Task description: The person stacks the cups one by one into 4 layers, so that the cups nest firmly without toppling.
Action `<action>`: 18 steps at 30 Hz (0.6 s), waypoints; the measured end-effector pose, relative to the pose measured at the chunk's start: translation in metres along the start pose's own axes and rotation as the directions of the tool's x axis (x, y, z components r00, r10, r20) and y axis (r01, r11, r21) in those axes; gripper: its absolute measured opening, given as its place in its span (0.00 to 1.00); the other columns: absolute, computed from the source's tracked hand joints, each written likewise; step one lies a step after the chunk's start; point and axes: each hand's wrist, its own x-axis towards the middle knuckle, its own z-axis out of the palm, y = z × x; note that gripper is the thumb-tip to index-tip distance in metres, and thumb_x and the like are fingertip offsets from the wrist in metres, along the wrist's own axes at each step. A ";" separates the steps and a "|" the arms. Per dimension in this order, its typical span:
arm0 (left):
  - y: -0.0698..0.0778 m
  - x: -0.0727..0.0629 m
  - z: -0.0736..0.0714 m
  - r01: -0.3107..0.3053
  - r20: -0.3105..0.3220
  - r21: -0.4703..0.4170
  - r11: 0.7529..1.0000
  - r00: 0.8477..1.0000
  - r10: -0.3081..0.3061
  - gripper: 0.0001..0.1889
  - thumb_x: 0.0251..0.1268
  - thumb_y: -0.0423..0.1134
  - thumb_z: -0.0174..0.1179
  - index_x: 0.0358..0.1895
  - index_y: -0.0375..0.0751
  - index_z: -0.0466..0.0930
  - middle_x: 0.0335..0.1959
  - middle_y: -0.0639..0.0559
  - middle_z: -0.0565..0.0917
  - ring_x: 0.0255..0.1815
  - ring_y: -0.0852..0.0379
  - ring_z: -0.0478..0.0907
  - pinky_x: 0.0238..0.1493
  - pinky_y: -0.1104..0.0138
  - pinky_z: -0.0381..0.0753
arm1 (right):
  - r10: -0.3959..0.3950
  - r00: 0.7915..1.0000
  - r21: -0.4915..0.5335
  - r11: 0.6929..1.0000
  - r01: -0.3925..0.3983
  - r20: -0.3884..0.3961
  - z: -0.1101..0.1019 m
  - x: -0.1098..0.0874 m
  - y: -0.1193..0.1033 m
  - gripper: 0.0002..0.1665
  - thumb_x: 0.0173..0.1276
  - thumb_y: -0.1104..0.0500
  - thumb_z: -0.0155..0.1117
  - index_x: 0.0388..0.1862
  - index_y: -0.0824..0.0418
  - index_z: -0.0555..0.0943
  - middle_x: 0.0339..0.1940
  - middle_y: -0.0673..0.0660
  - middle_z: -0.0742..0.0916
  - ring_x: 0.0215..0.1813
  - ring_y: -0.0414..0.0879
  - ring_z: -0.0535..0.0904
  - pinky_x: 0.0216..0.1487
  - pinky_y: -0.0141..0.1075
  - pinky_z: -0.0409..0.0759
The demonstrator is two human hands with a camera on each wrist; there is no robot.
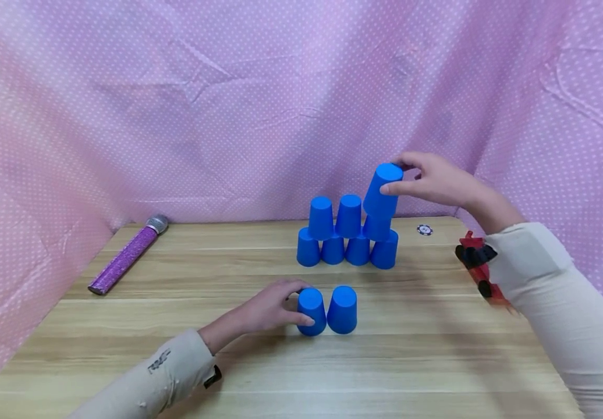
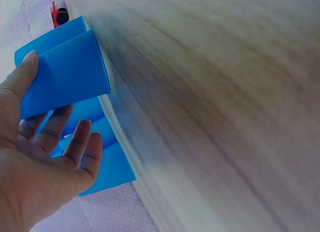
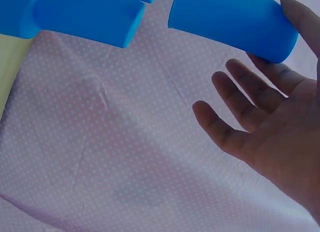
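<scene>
My right hand [image 1: 437,179] pinches an upside-down blue cup [image 1: 380,195] near its base, between thumb and index finger. That cup is tilted and overlaps the right end of the stack in the head view; the right wrist view shows a gap between it and the stacked cups [image 3: 85,17]. The stack has a bottom row of several cups [image 1: 333,250] and three cups [image 1: 348,216] above, all upside down. Closer to me, my left hand [image 1: 270,305] grips another upside-down cup [image 1: 312,314] standing on the table, thumb on its near side. A similar cup [image 1: 342,311] stands just right of it.
A glittery purple microphone [image 1: 131,256] lies on the wooden table [image 1: 202,361] at the left. At the right are a poker chip [image 1: 424,230] and a red toy with black wheels [image 1: 476,267], partly covered by my right sleeve. Pink dotted cloth [image 1: 228,116] hangs behind.
</scene>
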 end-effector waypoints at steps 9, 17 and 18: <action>0.001 0.001 0.000 0.003 -0.001 0.015 1.000 1.000 -0.003 0.32 0.60 0.60 0.68 0.66 0.56 0.73 0.66 0.59 0.77 0.70 0.52 0.70 0.68 0.47 0.72 | 0.047 0.999 -0.035 0.998 -0.047 0.015 -0.003 0.030 -0.004 0.43 0.68 0.36 0.63 0.72 0.60 0.69 0.67 0.65 0.77 0.72 0.65 0.68 0.67 0.67 0.68; 0.001 0.001 0.000 0.018 -0.001 0.020 1.000 1.000 -0.018 0.33 0.59 0.62 0.68 0.67 0.58 0.73 0.67 0.57 0.76 0.70 0.51 0.69 0.66 0.47 0.74 | 0.068 0.997 -0.046 0.997 -0.067 0.030 0.001 0.045 0.002 0.41 0.70 0.39 0.63 0.70 0.64 0.69 0.67 0.68 0.77 0.72 0.66 0.68 0.67 0.66 0.69; 0.002 0.001 0.000 0.018 -0.001 0.020 1.000 1.000 -0.018 0.33 0.59 0.62 0.68 0.67 0.57 0.73 0.67 0.57 0.76 0.70 0.50 0.70 0.66 0.47 0.75 | 0.072 0.997 -0.049 0.996 -0.071 0.031 0.001 0.046 0.002 0.41 0.70 0.38 0.62 0.71 0.64 0.69 0.67 0.68 0.77 0.72 0.66 0.68 0.67 0.66 0.69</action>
